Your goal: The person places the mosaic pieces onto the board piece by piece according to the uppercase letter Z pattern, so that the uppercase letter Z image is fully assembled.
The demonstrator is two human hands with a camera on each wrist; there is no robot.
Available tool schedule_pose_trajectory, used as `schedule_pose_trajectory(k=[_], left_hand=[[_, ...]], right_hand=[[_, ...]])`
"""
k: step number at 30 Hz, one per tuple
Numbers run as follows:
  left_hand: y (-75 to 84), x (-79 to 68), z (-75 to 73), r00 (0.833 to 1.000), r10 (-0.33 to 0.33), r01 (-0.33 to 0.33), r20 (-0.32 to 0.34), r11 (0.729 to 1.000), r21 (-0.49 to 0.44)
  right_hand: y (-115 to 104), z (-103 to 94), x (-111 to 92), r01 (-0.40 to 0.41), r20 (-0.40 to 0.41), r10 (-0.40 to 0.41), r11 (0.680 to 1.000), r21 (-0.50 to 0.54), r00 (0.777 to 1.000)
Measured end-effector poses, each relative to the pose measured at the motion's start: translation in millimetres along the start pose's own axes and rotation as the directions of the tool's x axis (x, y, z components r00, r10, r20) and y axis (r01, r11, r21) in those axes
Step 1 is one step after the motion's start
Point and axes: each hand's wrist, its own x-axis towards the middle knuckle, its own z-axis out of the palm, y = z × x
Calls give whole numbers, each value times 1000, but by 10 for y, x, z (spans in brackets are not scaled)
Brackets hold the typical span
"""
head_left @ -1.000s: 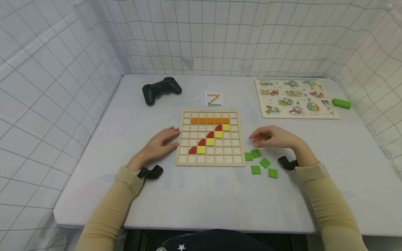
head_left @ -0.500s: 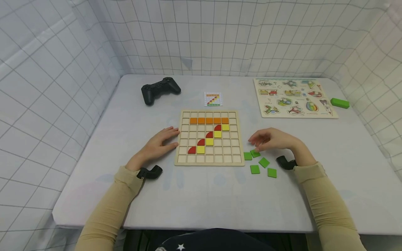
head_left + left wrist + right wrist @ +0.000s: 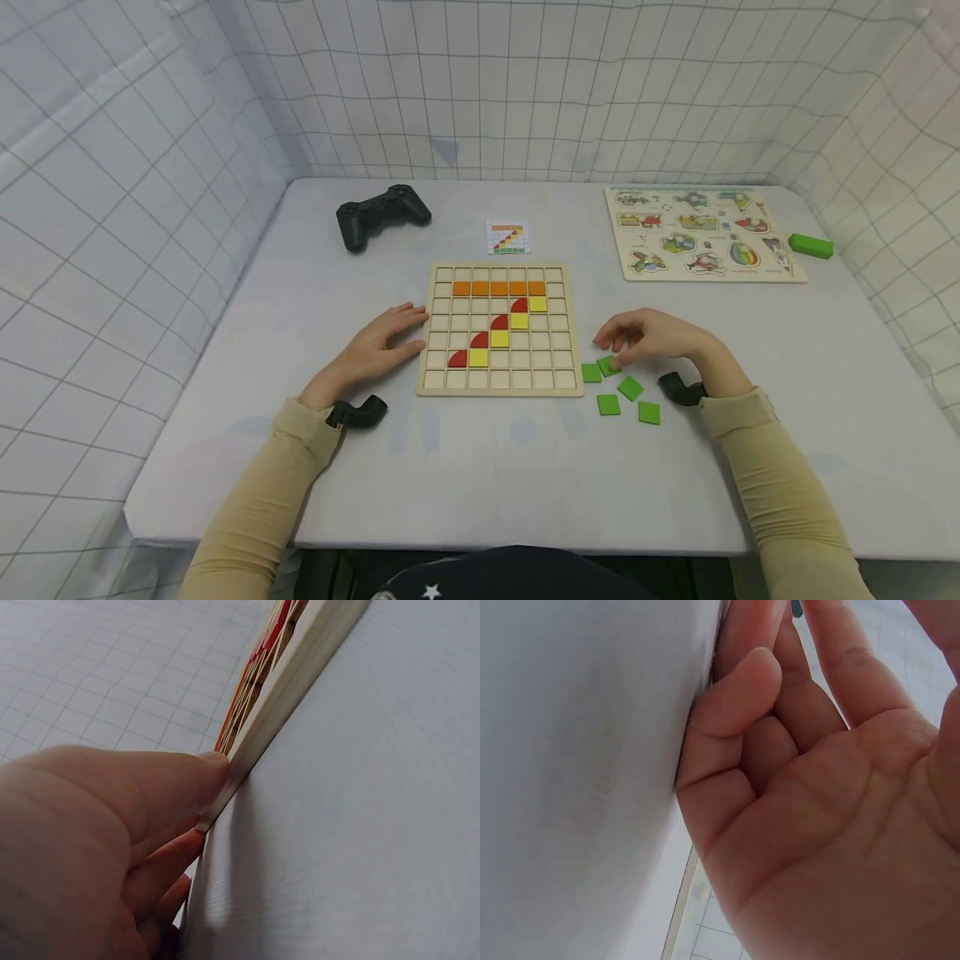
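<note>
A wooden grid board (image 3: 532, 358) lies mid-table, with a row of orange square tiles (image 3: 481, 288) and a diagonal of yellow squares (image 3: 499, 339) and red quarter-circle tiles (image 3: 479, 340). My left hand (image 3: 378, 343) rests beside it, thumb and fingertips at its left edge; the left wrist view shows the thumb against the board's side. To the right of the board, several green square tiles (image 3: 631, 388) are scattered. Over them is my right hand (image 3: 652, 335), its thumb tip on one green tile (image 3: 607, 364). In the right wrist view, its little and ring fingers bend loosely near the tabletop.
Behind the board lies a small pattern card (image 3: 509, 237). A black game controller (image 3: 383, 216) is at the back left. At the back right are a picture puzzle board (image 3: 701, 235) and a green block (image 3: 811, 246). White gridded cloth walls (image 3: 525, 92) border the table.
My right hand has lowered slightly toward me, bringing its thumb down onto a green tile. The left hand stays at the board's edge.
</note>
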Motion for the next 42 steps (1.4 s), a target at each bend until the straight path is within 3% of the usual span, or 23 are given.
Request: schedule_pose_trajectory(k=[23,42], left_hand=[[-26,12,9,1000,-7,7,2,1000,-1],[-46,23,17,1000,23,-23,-10,1000,9]], right_hand=[[-48,40,10,-63,5,63,997,-40,998],[-87,50,2,-123,-8,123,991,-45,992]])
